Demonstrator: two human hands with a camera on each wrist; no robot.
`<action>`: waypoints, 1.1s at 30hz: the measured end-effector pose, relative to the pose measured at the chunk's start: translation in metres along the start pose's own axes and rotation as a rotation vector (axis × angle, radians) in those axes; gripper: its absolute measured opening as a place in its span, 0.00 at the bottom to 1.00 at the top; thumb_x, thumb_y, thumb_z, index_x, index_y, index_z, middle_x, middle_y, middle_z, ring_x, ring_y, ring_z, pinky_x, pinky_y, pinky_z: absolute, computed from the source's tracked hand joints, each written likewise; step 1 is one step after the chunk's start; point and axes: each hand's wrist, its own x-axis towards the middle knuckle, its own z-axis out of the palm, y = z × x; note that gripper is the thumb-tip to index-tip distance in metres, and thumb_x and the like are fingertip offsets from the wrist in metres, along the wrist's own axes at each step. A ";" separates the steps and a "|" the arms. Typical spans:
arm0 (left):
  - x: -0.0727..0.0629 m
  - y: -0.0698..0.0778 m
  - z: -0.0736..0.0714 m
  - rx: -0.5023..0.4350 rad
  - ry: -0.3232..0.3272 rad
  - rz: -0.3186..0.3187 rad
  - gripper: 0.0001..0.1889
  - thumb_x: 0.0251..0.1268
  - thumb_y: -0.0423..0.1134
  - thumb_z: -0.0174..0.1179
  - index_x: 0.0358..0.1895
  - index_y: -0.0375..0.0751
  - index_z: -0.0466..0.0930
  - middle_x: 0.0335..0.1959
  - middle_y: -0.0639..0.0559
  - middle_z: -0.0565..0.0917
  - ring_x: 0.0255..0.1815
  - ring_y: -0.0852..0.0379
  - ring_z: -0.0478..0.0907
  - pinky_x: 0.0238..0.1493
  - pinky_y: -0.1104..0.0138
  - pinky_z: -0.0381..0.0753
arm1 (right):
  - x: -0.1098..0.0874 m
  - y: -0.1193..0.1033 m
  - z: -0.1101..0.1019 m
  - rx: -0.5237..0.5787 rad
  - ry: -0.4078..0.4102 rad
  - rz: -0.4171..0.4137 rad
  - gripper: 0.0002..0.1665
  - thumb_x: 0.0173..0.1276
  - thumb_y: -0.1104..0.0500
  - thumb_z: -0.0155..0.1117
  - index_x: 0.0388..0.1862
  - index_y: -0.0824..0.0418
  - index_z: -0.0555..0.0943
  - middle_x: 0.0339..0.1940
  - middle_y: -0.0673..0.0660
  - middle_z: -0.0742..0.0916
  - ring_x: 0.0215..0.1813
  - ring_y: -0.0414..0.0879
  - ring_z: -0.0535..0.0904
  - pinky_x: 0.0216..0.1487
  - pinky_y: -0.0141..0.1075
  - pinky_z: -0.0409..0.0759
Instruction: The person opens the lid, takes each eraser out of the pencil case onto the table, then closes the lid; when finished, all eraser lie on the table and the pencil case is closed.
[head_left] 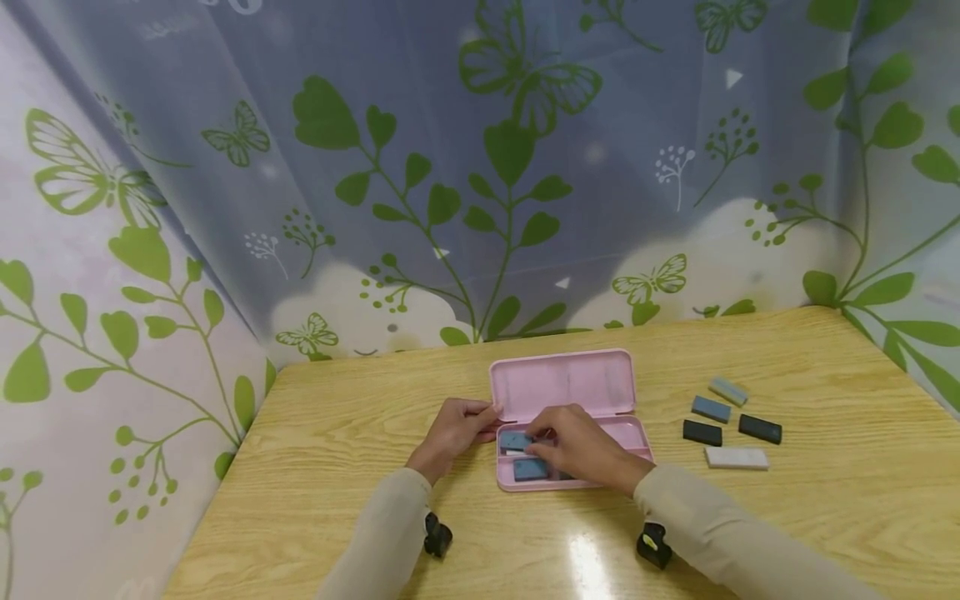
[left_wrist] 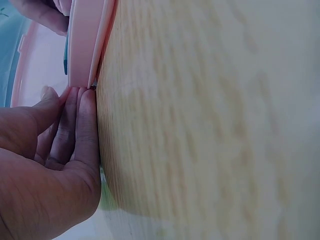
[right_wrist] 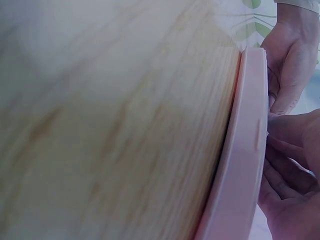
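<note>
A pink plastic case [head_left: 567, 487] lies with its lid raised at the back and compartments in its base. My left hand [head_left: 453, 433] is at the case's left side near the hinge; in the left wrist view its straight fingers [left_wrist: 85, 122] touch the end wall. My right hand [head_left: 581, 442] reaches over the base, pinching the right end of a small blue rectangular block [head_left: 514, 441] between thumb and index finger. That block is in the back left compartment, with something white beneath it. Another blue block [head_left: 530, 470] lies in the front compartment. My right hand hides much of the base.
Right of the case lie several loose blocks: a pale grey one [head_left: 728, 391], a blue one [head_left: 711, 409], two black ones [head_left: 702, 432] and a white one [head_left: 737, 458]. A leaf-patterned cloth [head_left: 420, 250] hangs behind the wooden table [head_left: 337, 517].
</note>
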 end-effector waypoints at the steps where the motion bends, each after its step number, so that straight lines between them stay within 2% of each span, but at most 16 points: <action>1: 0.000 0.000 0.000 -0.001 0.000 0.000 0.15 0.76 0.38 0.60 0.54 0.28 0.85 0.43 0.42 0.89 0.39 0.60 0.86 0.44 0.67 0.88 | 0.000 0.000 0.000 -0.001 -0.001 -0.001 0.08 0.64 0.66 0.75 0.42 0.68 0.89 0.39 0.57 0.90 0.39 0.41 0.85 0.41 0.35 0.87; 13: -0.001 0.000 0.000 -0.003 -0.003 0.008 0.16 0.76 0.39 0.60 0.54 0.28 0.85 0.42 0.43 0.89 0.39 0.60 0.85 0.45 0.67 0.88 | -0.003 0.000 -0.005 0.001 0.005 0.015 0.09 0.66 0.65 0.73 0.44 0.67 0.89 0.41 0.56 0.90 0.41 0.40 0.85 0.43 0.34 0.86; 22: -0.002 0.000 0.000 0.004 -0.004 0.015 0.16 0.75 0.39 0.60 0.53 0.29 0.86 0.42 0.42 0.89 0.40 0.59 0.86 0.45 0.66 0.88 | -0.012 0.000 -0.019 -0.005 0.047 -0.021 0.06 0.66 0.66 0.72 0.41 0.65 0.89 0.39 0.54 0.90 0.41 0.42 0.85 0.45 0.41 0.88; 33: -0.002 0.000 0.000 -0.010 -0.010 0.025 0.16 0.75 0.39 0.61 0.54 0.28 0.85 0.43 0.40 0.89 0.41 0.57 0.86 0.46 0.65 0.88 | -0.027 -0.001 -0.043 -0.016 0.079 -0.016 0.07 0.66 0.67 0.71 0.42 0.64 0.89 0.40 0.54 0.90 0.42 0.44 0.86 0.47 0.44 0.88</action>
